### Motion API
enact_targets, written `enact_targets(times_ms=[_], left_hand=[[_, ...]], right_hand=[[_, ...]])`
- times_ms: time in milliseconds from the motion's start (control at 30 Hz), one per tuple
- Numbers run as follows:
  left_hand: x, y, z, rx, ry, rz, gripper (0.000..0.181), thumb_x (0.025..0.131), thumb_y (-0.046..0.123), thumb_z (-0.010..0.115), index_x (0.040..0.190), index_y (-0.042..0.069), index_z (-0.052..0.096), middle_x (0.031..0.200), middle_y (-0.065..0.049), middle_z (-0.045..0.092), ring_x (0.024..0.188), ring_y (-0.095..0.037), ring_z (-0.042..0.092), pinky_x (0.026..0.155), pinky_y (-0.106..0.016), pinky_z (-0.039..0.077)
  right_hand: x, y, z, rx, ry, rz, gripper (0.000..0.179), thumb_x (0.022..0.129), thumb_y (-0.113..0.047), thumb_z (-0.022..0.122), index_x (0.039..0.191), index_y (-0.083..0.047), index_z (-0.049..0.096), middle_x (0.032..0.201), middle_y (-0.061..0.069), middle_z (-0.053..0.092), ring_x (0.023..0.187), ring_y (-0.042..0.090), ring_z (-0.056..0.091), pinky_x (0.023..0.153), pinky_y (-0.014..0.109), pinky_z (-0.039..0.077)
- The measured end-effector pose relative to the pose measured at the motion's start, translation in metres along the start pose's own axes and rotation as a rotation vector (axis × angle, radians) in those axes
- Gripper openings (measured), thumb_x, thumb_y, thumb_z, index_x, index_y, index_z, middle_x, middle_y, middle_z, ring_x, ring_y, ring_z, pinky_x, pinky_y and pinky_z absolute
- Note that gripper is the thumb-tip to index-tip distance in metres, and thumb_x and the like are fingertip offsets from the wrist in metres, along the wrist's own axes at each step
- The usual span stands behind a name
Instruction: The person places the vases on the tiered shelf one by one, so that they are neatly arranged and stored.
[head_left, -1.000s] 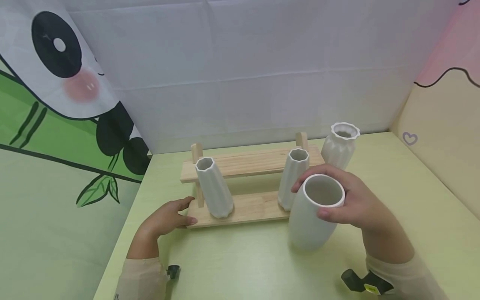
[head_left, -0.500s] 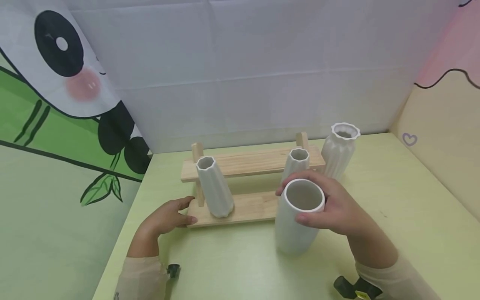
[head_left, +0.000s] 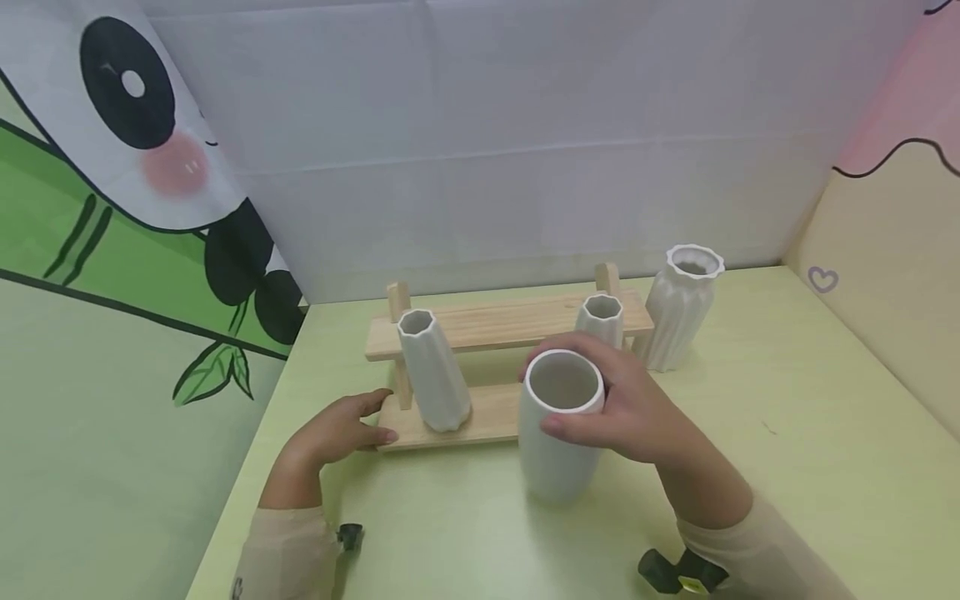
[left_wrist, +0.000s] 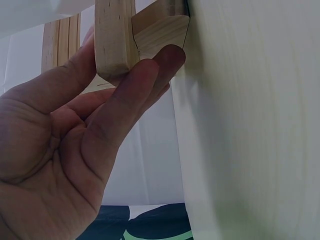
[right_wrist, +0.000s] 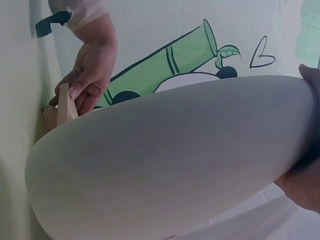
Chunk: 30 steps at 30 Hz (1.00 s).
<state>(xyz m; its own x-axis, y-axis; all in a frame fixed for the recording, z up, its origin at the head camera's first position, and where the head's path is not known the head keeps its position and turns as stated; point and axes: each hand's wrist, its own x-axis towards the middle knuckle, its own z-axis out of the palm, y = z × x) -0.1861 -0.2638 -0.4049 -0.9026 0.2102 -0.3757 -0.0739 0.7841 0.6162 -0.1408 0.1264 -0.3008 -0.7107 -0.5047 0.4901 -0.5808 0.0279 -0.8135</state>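
My right hand (head_left: pixel 626 408) grips a smooth white vase (head_left: pixel 557 458) near its rim, fingers on the far side and thumb in front. The vase is upright before the two-tier wooden shelf (head_left: pixel 487 327); whether its base touches the table cannot be told. In the right wrist view the vase (right_wrist: pixel 165 160) fills most of the picture. At the shelf's left end, my left hand (head_left: pixel 341 435) pinches the lower board between thumb and fingers. One ribbed white vase (head_left: pixel 435 375) stands on that board's left part. A second ribbed vase (head_left: pixel 603 321) is partly hidden behind my right hand.
A wider white vase with a scalloped rim (head_left: pixel 682 308) stands on the pale yellow table (head_left: pixel 795 375), right of the shelf. A white cloth backdrop (head_left: pixel 480 167) rises behind. Printed panels (head_left: pixel 885 275) close off the left and right sides.
My right hand has carried the smooth vase leftward along the shelf's front, uncovering more of the scalloped vase. My left hand keeps its hold on the shelf.
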Motion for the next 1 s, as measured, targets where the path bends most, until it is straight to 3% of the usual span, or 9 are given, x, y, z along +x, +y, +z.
enact_targets(times_ms=[500,833,1000], left_hand=[[0.000,0.003,0.002,0.006,0.003,-0.029,0.082,0.084,0.034,0.076,0.152,0.013,0.037,0.152,-0.016,0.044,0.127,-0.035,0.056,0.107,-0.064,0.035],[0.002,0.000,0.002,0.008,0.008,-0.039,0.083,0.083,0.035,0.077,0.153,0.015,0.037,0.152,-0.015,0.043,0.138,-0.039,0.042,0.109,-0.065,0.032],[0.003,-0.002,0.002,0.005,0.009,-0.041,0.084,0.083,0.035,0.077,0.153,0.015,0.036,0.152,-0.014,0.043,0.138,-0.039,0.043,0.109,-0.065,0.032]], right_hand=[[0.017,0.000,0.007,-0.052,0.091,0.101,0.045,0.079,-0.010,0.078,0.119,-0.018,0.061,0.103,0.000,0.069,0.092,0.021,0.066,0.080,0.038,0.055],[0.032,-0.003,0.014,-0.092,0.154,0.172,0.047,0.077,-0.015,0.082,0.120,-0.020,0.062,0.105,-0.001,0.068,0.093,0.018,0.065,0.081,0.043,0.055],[0.039,-0.003,0.017,-0.109,0.190,0.201,0.047,0.078,-0.018,0.081,0.120,-0.021,0.061,0.105,0.000,0.067,0.092,0.018,0.065,0.081,0.043,0.054]])
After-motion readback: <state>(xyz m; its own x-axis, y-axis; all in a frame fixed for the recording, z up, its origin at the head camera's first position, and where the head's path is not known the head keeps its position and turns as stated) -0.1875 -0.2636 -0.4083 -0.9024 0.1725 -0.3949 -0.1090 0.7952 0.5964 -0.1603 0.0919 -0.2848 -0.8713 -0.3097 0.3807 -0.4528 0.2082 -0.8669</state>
